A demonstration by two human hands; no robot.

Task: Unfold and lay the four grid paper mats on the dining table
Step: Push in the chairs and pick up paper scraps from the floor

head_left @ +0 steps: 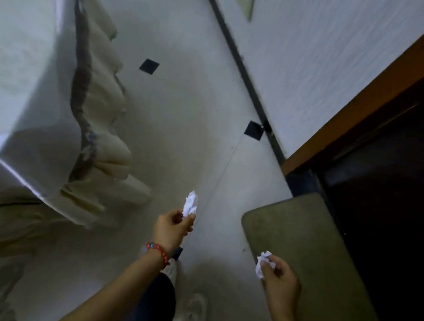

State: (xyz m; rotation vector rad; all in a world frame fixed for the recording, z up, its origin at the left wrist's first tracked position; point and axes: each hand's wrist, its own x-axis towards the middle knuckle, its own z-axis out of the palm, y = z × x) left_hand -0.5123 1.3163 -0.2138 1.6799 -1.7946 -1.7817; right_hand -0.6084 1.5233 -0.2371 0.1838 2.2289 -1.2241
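- a crumpled paper (190, 204) is pinched in the left hand (171, 230) fingers, beside the covered table (13, 62).
- another paper wad (263, 264) is pinched by the right hand (279, 281), above the doormat (320, 272).

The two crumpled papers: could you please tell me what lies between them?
In the head view, only bare floor lies between the left hand's paper and the right hand's paper.

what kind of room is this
Probably a home dining area: a table draped in a cloth with a ruffled skirt, pale floor tiles with dark inlays, and a doormat by a dark doorway. Each hand, left and right, holds crumpled white paper.
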